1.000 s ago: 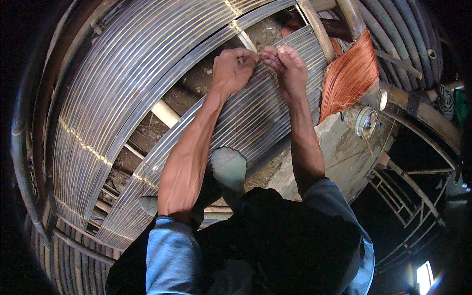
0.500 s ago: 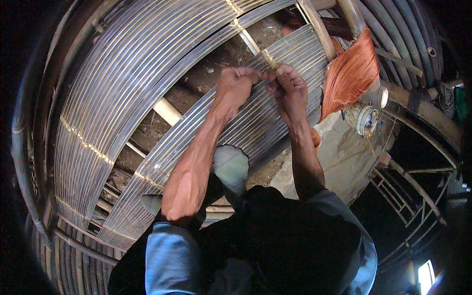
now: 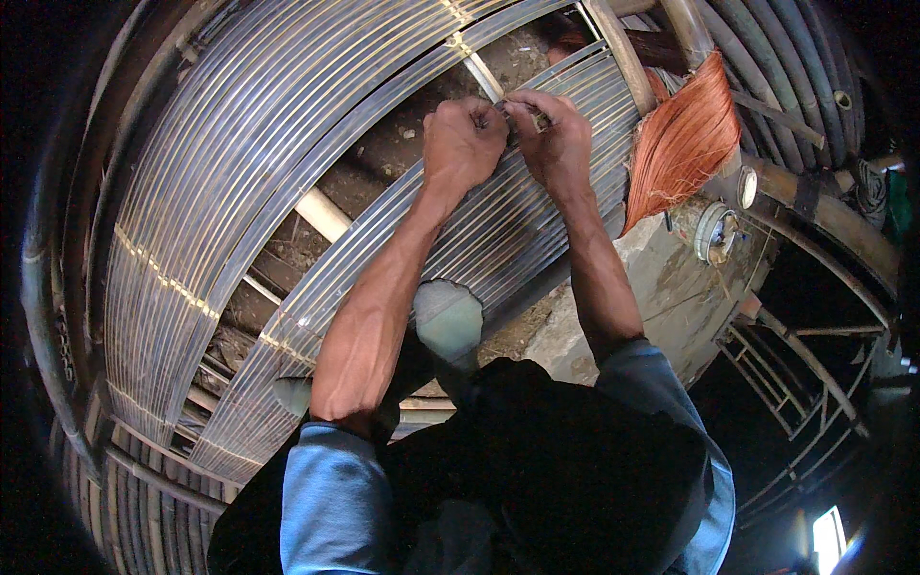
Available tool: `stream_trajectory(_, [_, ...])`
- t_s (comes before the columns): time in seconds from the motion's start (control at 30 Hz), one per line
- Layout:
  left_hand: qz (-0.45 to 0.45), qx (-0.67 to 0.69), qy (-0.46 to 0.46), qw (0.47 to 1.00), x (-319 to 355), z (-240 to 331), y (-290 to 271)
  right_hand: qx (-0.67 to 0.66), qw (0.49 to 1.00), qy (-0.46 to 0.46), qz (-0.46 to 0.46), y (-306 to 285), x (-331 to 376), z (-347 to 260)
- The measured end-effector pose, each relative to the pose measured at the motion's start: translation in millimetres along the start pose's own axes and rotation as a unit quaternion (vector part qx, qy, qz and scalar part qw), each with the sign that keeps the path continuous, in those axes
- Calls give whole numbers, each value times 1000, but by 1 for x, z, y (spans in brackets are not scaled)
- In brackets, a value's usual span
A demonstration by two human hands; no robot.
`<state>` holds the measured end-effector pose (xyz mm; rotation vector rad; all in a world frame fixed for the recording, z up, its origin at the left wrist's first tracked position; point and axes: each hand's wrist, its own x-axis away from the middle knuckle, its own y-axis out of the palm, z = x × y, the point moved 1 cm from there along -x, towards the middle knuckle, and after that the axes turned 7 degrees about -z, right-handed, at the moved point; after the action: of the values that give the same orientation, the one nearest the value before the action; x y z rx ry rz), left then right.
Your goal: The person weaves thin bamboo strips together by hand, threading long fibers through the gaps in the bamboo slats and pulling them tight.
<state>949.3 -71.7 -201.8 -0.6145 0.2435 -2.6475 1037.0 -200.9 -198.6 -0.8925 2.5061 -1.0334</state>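
Observation:
My left hand and my right hand meet fingertip to fingertip at the far edge of a panel of long, narrow grey slats. Both are closed in a pinch, and what lies between the fingers is too small and hidden to make out. Beyond a gap, a wider panel of the same kind of slats curves off to the far left. Pale bindings cross its slats. Just right of my right hand, a bundle of orange-brown fibres lies across the near panel's end.
Pale poles span the gap between the panels, over a dirt floor. An open tin stands on the grey slab at right. Poles are stacked at the far right. My foot is beside the near panel.
Both hands have moved away from me, to the near panel's far edge. The fingertips remain together, and the fibre bundle lies where it was.

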Motion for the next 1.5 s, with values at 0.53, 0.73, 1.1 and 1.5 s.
stream_trajectory(0.53, [15,-135,96,986,-8,-6,-3,78,978,-118,-153,-8,-9,13])
stream_trajectory(0.73, [0,-156,105,982,-9,-12,-7,23,980,-96,-171,-8,-13,13])
stream_trajectory(1.1, [-12,-136,80,987,-11,-11,-5,42,992,-99,-73,-15,-15,13])
stream_trajectory(1.5, [28,-115,89,989,-13,-18,-2,-413,902,127,-23,4,15,12])
